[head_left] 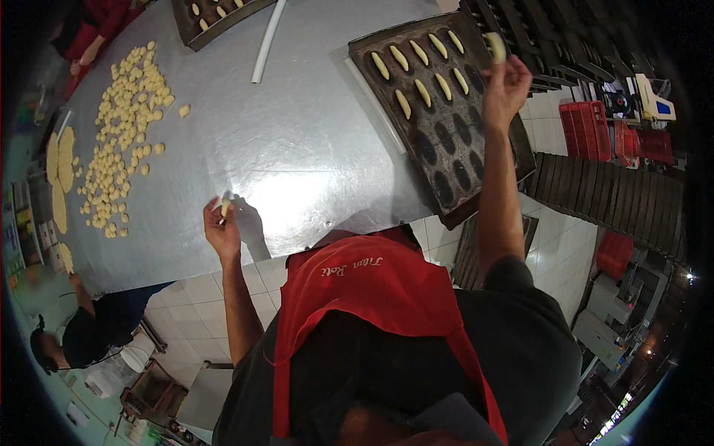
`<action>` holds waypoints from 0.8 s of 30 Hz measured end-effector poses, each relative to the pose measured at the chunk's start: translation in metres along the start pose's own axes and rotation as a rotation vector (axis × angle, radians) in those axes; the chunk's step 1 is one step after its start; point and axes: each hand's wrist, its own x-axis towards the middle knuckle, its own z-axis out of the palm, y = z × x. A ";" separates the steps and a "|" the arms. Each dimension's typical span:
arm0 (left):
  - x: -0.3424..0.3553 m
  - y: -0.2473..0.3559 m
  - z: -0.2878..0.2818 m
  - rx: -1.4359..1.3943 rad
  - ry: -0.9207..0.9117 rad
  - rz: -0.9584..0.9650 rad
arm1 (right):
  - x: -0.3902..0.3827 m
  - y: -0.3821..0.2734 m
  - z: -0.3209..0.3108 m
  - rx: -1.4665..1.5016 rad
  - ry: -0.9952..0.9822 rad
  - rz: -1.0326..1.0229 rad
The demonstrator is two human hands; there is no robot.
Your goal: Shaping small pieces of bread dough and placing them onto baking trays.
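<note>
My right hand (506, 92) pinches an elongated pale dough piece (496, 44) above the upper right corner of a dark baking tray (446, 205) with oval hollows. Several shaped dough sticks (424, 92) lie in two rows in its upper half; lower hollows show dark and bare. My left hand (222, 233) is over the near part of the steel table (297, 134), fingers closed on a small dough piece (225, 209). To its left spreads a heap of small dough balls (132, 104), with flattened dough strips (65, 160) beside them.
Another tray (190, 35) and white rods (268, 41) lie on the table. Co-workers stand at the upper left (78, 41) and lower left (78, 334). Stacked dark trays (595, 193), red crates (584, 130) and a pale machine (651, 100) are at the right.
</note>
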 end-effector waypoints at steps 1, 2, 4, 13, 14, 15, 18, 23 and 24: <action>-0.005 0.000 0.005 0.020 0.014 -0.009 | 0.022 0.023 -0.013 -0.033 0.047 0.062; -0.012 0.000 0.011 -0.038 -0.036 -0.017 | 0.034 0.040 -0.024 -0.452 -0.092 -0.131; -0.023 0.003 0.024 -0.039 -0.103 -0.062 | 0.035 0.054 -0.035 -0.855 -0.236 -0.338; -0.048 0.058 0.157 -0.074 -0.324 -0.020 | -0.180 -0.060 0.115 -0.556 -0.887 -0.200; -0.048 0.062 0.164 0.183 -0.262 0.148 | -0.194 -0.059 0.128 -0.837 -0.911 -0.284; -0.050 0.065 0.164 0.423 -0.158 0.494 | -0.206 -0.056 0.135 -0.796 -0.841 -0.328; -0.061 0.068 0.144 0.695 -0.299 0.657 | -0.231 -0.046 0.124 -0.693 -0.722 -0.192; -0.077 0.067 0.114 0.686 -0.321 0.671 | -0.267 -0.069 0.071 -0.614 -0.868 -0.148; -0.069 0.068 0.116 0.728 -0.311 0.676 | -0.269 -0.075 0.071 -0.484 -0.969 -0.181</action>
